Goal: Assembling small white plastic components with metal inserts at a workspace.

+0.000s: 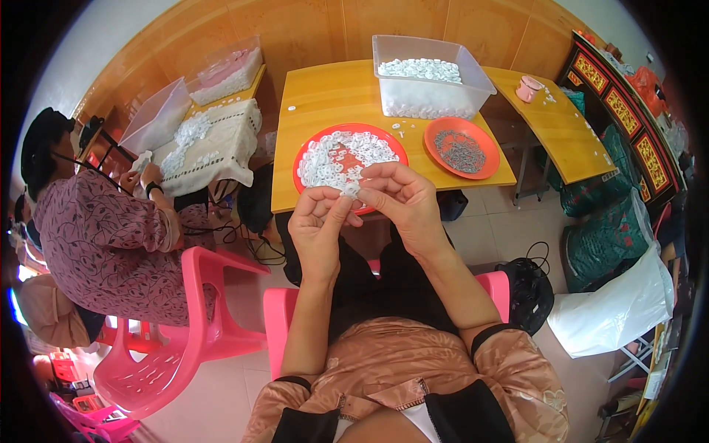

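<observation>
Both my hands are raised in front of me over the near edge of a yellow table (325, 96). My left hand (319, 225) and my right hand (402, 199) meet at the fingertips and pinch one small white plastic piece (350, 190) between them. Just behind the hands a red plate (304, 151) is heaped with many small white ring-shaped pieces. To its right an orange plate (484, 148) carries a pile of small grey metal parts. A clear plastic bin (436, 92) at the table's back is partly filled with white pieces.
A person in a patterned top (103, 236) sits at my left on a pink chair (185, 332), working at a cloth-covered table (214, 148) with white pieces and clear tubs. A second yellow table (561, 125) holds a pink cup (528, 87). Bags lie at right.
</observation>
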A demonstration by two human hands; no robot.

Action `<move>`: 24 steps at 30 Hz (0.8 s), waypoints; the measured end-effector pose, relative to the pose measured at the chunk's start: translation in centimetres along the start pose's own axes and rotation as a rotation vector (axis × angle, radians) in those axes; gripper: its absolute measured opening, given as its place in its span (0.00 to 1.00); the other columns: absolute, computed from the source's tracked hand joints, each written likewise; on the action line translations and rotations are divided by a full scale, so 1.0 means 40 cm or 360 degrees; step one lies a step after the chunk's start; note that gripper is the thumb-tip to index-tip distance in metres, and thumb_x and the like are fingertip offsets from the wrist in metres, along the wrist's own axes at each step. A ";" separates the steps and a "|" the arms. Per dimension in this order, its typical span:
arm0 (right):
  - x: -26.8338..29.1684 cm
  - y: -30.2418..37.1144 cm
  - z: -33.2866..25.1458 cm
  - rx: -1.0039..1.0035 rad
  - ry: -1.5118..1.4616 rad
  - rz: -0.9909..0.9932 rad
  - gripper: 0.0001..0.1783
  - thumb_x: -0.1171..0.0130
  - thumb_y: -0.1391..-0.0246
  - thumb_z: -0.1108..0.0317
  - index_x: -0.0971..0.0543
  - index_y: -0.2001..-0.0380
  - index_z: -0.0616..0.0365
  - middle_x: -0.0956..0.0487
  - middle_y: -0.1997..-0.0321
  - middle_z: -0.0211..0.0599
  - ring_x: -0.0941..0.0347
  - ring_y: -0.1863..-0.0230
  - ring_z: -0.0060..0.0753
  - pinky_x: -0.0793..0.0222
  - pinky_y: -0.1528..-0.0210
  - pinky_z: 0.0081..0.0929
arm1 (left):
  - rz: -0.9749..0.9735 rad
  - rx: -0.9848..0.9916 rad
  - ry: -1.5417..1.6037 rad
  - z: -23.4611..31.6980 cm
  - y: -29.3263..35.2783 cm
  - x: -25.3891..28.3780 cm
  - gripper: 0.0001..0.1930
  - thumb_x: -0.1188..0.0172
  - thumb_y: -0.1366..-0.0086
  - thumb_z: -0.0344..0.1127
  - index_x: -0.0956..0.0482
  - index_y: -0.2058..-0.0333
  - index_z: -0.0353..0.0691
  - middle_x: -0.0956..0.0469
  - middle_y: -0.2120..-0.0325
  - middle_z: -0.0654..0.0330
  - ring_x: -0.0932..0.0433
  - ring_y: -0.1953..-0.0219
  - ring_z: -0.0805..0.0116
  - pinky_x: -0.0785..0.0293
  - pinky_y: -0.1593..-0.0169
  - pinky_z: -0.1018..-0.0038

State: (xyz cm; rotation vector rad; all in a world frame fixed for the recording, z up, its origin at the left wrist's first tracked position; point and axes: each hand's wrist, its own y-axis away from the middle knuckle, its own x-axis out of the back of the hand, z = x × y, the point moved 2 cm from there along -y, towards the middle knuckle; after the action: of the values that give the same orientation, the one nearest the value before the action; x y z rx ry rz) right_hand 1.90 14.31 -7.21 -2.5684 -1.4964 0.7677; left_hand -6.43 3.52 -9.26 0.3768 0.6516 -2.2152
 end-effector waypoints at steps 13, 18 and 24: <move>0.005 -0.001 0.008 0.0010 -0.0148 0.0038 0.14 0.39 0.52 0.78 0.28 0.61 0.63 0.22 0.68 0.34 0.25 0.64 0.19 0.31 0.59 0.15 | 0.0079 -0.0096 -0.0085 0.008 0.019 -0.028 0.05 0.47 0.39 0.21 0.33 0.66 0.34 0.23 0.74 0.56 0.25 0.77 0.75 0.29 0.71 0.84; 0.005 -0.001 -0.007 0.0031 -0.0080 0.0002 0.14 0.40 0.52 0.79 0.29 0.61 0.63 0.22 0.68 0.34 0.25 0.65 0.19 0.30 0.60 0.14 | 0.0064 -0.0078 -0.0098 0.019 0.020 -0.034 0.05 0.46 0.39 0.21 0.33 0.66 0.34 0.23 0.74 0.56 0.25 0.77 0.75 0.29 0.72 0.83; 0.030 -0.007 -0.023 -0.0198 -0.0146 -0.0091 0.15 0.39 0.53 0.79 0.31 0.62 0.62 0.22 0.69 0.36 0.25 0.65 0.21 0.29 0.61 0.15 | -0.0165 0.0098 -0.0033 0.025 0.005 -0.009 0.06 0.44 0.41 0.21 0.32 0.66 0.34 0.23 0.73 0.56 0.25 0.76 0.75 0.29 0.70 0.83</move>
State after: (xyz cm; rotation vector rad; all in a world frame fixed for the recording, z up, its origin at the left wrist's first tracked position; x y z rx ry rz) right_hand 2.56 15.62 -6.80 -2.5971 -1.6877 0.8210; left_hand -6.10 3.09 -8.34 0.3581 0.6054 -2.3388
